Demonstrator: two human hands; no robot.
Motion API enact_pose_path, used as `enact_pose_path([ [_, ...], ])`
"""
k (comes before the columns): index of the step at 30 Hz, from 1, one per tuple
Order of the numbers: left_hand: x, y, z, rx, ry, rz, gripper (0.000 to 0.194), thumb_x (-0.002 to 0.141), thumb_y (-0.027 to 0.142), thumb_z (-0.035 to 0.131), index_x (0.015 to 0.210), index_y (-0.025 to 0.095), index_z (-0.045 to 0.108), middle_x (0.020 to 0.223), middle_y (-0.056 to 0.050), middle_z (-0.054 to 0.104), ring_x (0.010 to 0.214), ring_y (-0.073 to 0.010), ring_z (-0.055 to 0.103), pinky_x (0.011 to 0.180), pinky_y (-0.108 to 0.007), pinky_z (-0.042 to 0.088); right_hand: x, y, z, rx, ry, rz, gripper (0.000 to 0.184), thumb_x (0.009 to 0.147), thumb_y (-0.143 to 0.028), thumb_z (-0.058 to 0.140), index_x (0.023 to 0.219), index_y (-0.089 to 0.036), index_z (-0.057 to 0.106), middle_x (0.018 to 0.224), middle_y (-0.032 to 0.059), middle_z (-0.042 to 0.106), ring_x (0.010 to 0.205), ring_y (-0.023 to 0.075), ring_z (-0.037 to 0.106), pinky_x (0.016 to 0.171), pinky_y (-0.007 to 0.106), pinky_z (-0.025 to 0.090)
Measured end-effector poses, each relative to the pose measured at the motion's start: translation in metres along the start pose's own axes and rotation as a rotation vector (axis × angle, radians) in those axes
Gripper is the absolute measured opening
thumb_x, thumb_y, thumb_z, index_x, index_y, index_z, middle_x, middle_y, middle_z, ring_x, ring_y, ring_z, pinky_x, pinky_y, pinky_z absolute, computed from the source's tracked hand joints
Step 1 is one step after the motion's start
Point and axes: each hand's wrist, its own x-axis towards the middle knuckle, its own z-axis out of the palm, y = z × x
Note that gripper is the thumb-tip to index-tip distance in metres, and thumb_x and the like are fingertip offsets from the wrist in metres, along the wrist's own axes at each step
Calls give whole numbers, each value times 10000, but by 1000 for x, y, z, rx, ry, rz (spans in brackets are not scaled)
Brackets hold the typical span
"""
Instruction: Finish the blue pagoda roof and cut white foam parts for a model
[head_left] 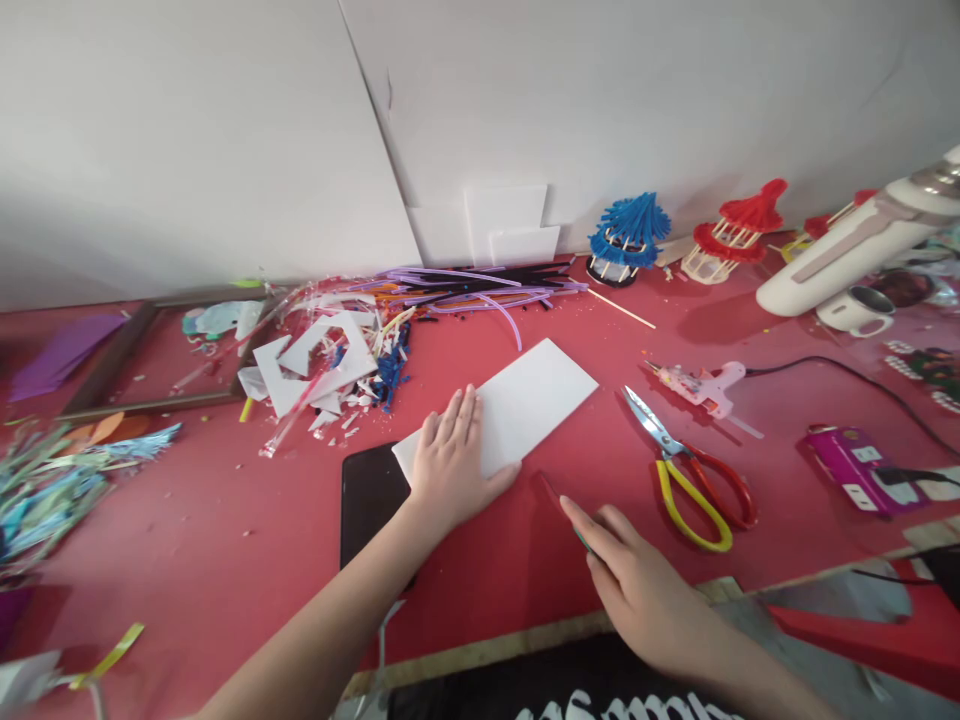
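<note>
The white, flat rectangular board (536, 400) lies near-left to far-right along its long axis, the open left hand (452, 455) flat on its left part; the right hand (637, 580), closed around a slim, partly hidden tool (583, 541), is apart, nearward

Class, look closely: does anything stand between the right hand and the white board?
Nothing visible blocks the right hand: between it and the white board are only red tabletop and the tip of its own thin tool. The scissors lie off to the right.
</note>
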Motion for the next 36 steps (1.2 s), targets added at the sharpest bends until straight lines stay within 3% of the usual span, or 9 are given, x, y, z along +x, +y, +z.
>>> enact_pose_path([
  [4,2,-4,1,-22,16,5,976,838,714,467,1536,59,276,1605,-217,277,1487,-383,247,1157,-553,263,-2,15,-19,16,138,-161,531,965,-200,385,1488,-283,423,1232,93,599,1143,194,608,998,345,481],
  [9,2,-7,-4,-50,49,20,1128,721,816,558,1492,22,342,1551,-319,315,1447,-476,267,1117,-603,299,43,53,-107,-299,578,-148,516,949,-348,509,1450,-233,459,1336,124,602,1151,246,621,960,377,510],
  [13,1,-11,-15,-70,94,41,1032,707,705,664,1479,91,360,1443,-268,471,1352,-451,406,1126,-604,300,103,91,-189,-403,634,-54,429,950,-291,528,1358,-163,574,1253,185,616,1143,324,610,968,472,479],
  [17,-4,-16,-33,-84,166,57,1007,706,654,682,1480,114,331,1445,-263,443,1345,-459,395,1121,-622,306,146,119,-227,-460,619,22,306,994,-348,529,1249,-204,616,1277,122,605,1134,236,607,958,420,504],
  [22,-10,-23,-57,-102,234,102,1009,704,593,711,1470,80,302,1441,-274,424,1345,-459,377,1118,-624,326,163,114,-226,-477,636,62,348,950,-352,611,1250,-177,594,1288,111,597,1104,252,614,924,484,527],
  [26,-9,-21,-71,-120,256,175,1005,713,559,713,1483,88,269,1440,-274,413,1352,-455,364,1113,-634,328,154,61,-200,-445,613,-171,445,960,-345,539,1356,-143,562,1393,224,530,1333,373,455,1078,594,357],
  [30,-4,-15,-80,-147,257,288,1044,717,574,691,1519,124,198,1472,-265,380,1393,-451,329,1149,-639,272,137,-7,-168,-389,292,-509,681,873,-526,646,1479,-298,435,1545,35,440,1423,224,390,1147,377,346],
  [32,-3,-13,-84,-154,259,340,1048,725,594,675,1531,145,180,1484,-258,366,1410,-456,306,1156,-644,254,133,-32,-159,-350,150,-610,826,797,-568,715,1506,-301,385,1586,22,380,1456,208,336,1155,348,326],
  [36,-4,-15,-89,-150,271,386,1012,737,577,681,1534,155,222,1473,-258,375,1384,-472,329,1136,-652,270,137,-57,-153,-124,-97,-633,506,850,-497,682,1285,-251,601,1376,66,587,1285,236,517,1039,374,415],
])
